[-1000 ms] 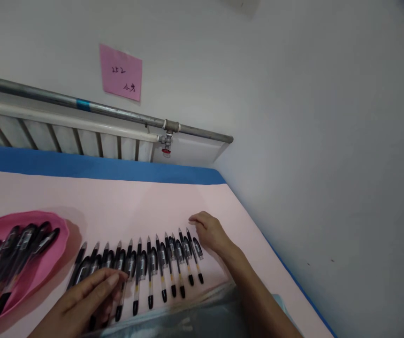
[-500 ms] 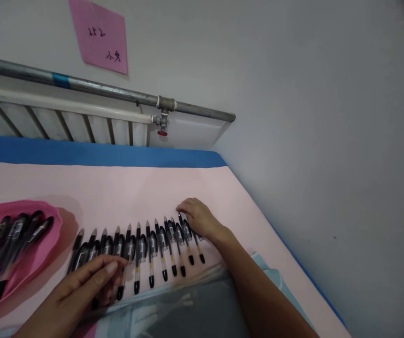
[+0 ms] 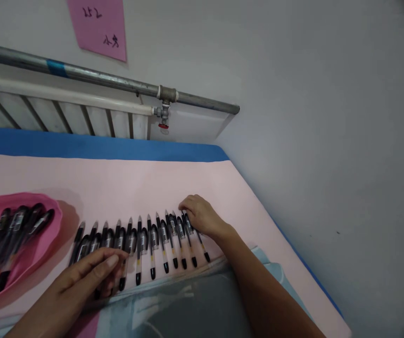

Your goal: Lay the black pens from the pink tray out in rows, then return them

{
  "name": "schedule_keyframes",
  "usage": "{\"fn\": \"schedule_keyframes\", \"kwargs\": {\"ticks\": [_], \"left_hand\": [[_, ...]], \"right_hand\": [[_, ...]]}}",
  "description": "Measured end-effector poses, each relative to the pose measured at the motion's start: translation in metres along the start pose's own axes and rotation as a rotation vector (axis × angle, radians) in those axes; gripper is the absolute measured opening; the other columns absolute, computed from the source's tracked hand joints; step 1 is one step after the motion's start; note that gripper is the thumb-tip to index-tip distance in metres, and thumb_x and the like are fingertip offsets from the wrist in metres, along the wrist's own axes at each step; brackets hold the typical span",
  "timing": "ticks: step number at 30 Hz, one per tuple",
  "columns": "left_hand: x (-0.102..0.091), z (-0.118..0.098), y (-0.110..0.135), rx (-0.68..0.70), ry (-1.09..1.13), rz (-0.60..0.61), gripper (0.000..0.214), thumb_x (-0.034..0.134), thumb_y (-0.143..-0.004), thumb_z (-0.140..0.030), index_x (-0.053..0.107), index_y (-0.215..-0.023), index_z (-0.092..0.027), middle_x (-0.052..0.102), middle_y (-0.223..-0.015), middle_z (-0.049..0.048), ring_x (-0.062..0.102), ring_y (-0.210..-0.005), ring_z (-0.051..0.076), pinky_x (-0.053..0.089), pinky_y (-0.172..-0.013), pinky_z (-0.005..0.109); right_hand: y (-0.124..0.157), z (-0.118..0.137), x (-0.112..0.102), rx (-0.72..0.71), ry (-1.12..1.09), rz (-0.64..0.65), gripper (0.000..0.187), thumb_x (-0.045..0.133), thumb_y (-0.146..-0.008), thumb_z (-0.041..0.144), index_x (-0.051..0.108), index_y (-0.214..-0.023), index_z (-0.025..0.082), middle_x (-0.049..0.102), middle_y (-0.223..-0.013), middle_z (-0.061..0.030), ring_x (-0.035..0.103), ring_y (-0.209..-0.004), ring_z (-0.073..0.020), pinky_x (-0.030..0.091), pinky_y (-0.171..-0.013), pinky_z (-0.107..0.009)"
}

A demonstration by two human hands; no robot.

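Black gel pens with clear barrels lie uncapped in a slanting row, points toward the wall. Black pen caps with clear lower ends lie among them. At the right end of the row, my right hand has its fingers curled down over the tip end of a pen; the fingertips are partly hidden. My left hand is over the left part of the row, thumb against the index finger and the other fingers bent under. Whatever it may hold is hidden, and it covers several pens' lower parts.
A pink dish of capped pens stands at the left. A clear and light-blue plastic sheet or bag lies along the front of the pink tabletop. Behind the blue edge are a radiator and metal pipe; a grey wall borders the right.
The view has tilted and shifted slightly. Both hands keep nearly the same places by the row, the right one still at its right end.
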State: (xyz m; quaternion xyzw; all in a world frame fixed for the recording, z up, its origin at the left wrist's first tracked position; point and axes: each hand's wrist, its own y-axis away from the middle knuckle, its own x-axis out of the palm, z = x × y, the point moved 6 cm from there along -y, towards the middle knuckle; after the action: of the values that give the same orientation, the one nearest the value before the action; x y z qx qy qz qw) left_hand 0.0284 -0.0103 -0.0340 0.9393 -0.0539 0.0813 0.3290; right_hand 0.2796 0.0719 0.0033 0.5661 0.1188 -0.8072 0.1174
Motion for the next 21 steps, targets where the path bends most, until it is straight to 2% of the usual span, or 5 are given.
{"fn": "schedule_keyframes", "kwargs": {"ticks": [5,12,17,21], "left_hand": [[0.002,-0.002,0.000,0.038,-0.016,0.020,0.033,0.077,-0.057,-0.040,0.070,-0.084,-0.022,0.066,-0.067,0.0013,0.055,-0.059,0.013,0.049,-0.057,0.021],[0.007,-0.009,0.007,0.058,-0.008,-0.043,0.037,0.078,-0.053,-0.043,0.070,-0.083,-0.022,0.067,-0.072,0.0021,0.056,-0.059,0.014,0.046,-0.050,0.020],[0.011,-0.014,0.010,0.073,-0.038,-0.019,0.037,0.075,-0.056,-0.044,0.070,-0.085,-0.021,0.065,-0.067,0.0032,0.058,-0.061,0.017,0.044,-0.048,0.022],[0.013,-0.017,0.012,0.097,-0.045,-0.002,0.033,0.073,-0.060,-0.041,0.070,-0.086,-0.021,0.059,-0.057,0.0011,0.057,-0.060,0.017,0.044,-0.050,0.023]], "right_hand": [[0.003,0.002,0.001,0.001,0.006,0.004,0.027,0.044,-0.076,0.001,0.065,-0.085,0.016,0.064,-0.088,-0.0056,0.053,-0.085,-0.0166,0.039,-0.080,-0.030],[0.000,0.016,-0.004,-0.091,-0.141,-0.142,0.032,0.041,-0.077,-0.001,0.061,-0.095,0.016,0.064,-0.096,-0.0060,0.053,-0.091,-0.0157,0.039,-0.085,-0.031],[-0.008,0.033,0.009,-0.146,-0.093,-0.052,0.040,0.042,-0.073,-0.002,0.059,-0.103,0.017,0.061,-0.103,-0.0068,0.050,-0.094,-0.0174,0.036,-0.086,-0.032],[-0.010,0.042,0.017,-0.133,-0.031,0.036,0.039,0.044,-0.071,-0.002,0.061,-0.101,0.016,0.061,-0.100,-0.0075,0.049,-0.091,-0.0182,0.034,-0.083,-0.032]]}}
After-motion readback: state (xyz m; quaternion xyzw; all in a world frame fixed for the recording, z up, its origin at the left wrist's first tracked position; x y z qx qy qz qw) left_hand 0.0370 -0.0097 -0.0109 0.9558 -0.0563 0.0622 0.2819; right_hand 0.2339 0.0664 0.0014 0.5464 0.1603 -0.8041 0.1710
